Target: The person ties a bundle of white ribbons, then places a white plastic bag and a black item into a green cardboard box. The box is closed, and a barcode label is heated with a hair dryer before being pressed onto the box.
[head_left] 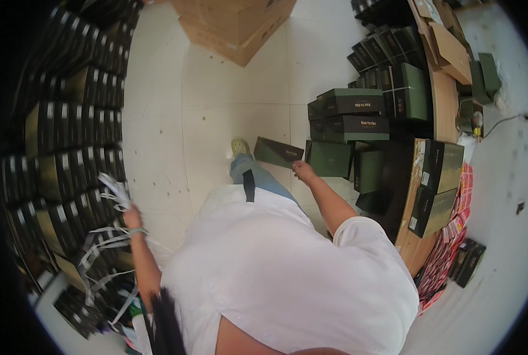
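My right hand (302, 171) is closed on the near right corner of a dark green and black shoe-type box (279, 152), held low in front of my leg. Just right of it stand more dark green boxes (329, 158) against the stacks. Out to the left, my left hand (132, 218) is closed round a bunch of white plastic straps (117, 192). Loose loops of the strapping trail from it over the boxes and down beside my forearm. That hand is slightly blurred and close to a tall wall of stacked boxes (69, 171).
Brown cartons (237, 29) stand on the pale tiled floor (216, 112) ahead. On the right, dark green boxes (355, 127) are piled beside a wooden table (416, 219) with two more boxes (438, 186) on it. Red-patterned packaging (444, 248) lies against the table's far side.
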`<state>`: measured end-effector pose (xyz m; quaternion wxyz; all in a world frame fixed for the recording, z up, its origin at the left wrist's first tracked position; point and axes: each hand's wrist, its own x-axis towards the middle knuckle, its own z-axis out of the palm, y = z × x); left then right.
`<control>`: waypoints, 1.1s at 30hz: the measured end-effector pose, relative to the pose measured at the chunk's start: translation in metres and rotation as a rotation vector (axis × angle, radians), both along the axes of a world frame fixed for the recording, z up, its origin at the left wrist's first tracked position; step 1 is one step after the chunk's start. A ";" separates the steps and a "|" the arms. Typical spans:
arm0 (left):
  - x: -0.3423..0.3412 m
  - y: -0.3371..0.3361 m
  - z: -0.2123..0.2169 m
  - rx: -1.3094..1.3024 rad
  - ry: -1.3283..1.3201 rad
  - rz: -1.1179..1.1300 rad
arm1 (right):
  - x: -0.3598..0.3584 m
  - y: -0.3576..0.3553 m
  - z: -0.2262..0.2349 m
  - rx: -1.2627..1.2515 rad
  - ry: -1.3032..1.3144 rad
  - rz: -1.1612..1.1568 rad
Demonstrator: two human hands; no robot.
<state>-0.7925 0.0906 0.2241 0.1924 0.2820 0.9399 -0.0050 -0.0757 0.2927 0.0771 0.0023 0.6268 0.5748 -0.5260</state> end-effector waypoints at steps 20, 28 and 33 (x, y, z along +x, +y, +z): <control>0.404 0.687 0.175 -0.574 -1.092 -1.709 | -0.164 0.365 0.319 0.239 0.150 -0.220; 0.484 0.771 0.207 -0.932 -1.748 -1.340 | -0.134 0.373 0.357 0.509 0.202 -0.948; 0.542 0.711 0.200 -0.360 -1.602 -1.726 | -0.147 0.364 0.345 1.011 0.027 -1.594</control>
